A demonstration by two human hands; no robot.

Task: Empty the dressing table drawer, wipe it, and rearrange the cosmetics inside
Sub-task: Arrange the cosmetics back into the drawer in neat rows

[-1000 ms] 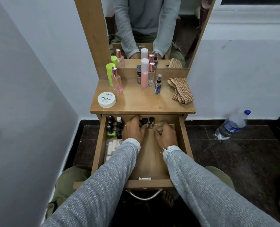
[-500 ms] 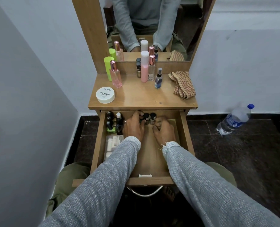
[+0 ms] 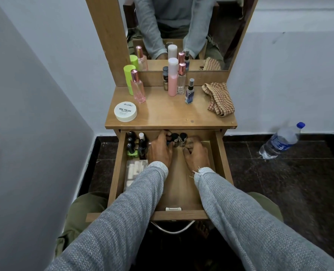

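Drawer (image 3: 121, 173) is seen pulled out under the dressing-table top (image 3: 170, 116), w/ both hands reached into its far end. Left hand (image 3: 160, 149) is laid knuckles-up near the back wall, fingers curled round small dark-capped bottles (image 3: 178, 139) standing there; exactly which bottle is gripped can't be told. Right hand (image 3: 196, 153) is set just beside it on the drawer floor, fingers bent under; whether anything is held by it can't be told, since the fingertips are hidden. Grey sleeves (image 3: 240, 222) are seen covering both forearms.

In the drawer's far-left corner a cluster of nail-polish bottles (image 3: 135, 143) is stood upright, incl. a green one and a white-capped one. A clear pack of pale items (image 3: 134, 171) is laid just in front of them, along the left wall.

On the top: a white round tin marked NAIL POLISH (image 3: 125, 111) at front left; a lime-green tube (image 3: 129, 79) and a pink perfume bottle (image 3: 138, 87) behind it; a tall pink bottle w/ white cap (image 3: 172, 79) and a clear bottle w/ rose-gold cap (image 3: 181, 79) near the mirror (image 3: 181, 26); a small blue spray bottle (image 3: 190, 91) to their right. A checked cloth (image 3: 219, 98) is bunched at the right edge. A plastic water bottle (image 3: 281, 141) is seen lying tilted on the dark floor, well apart from the table.
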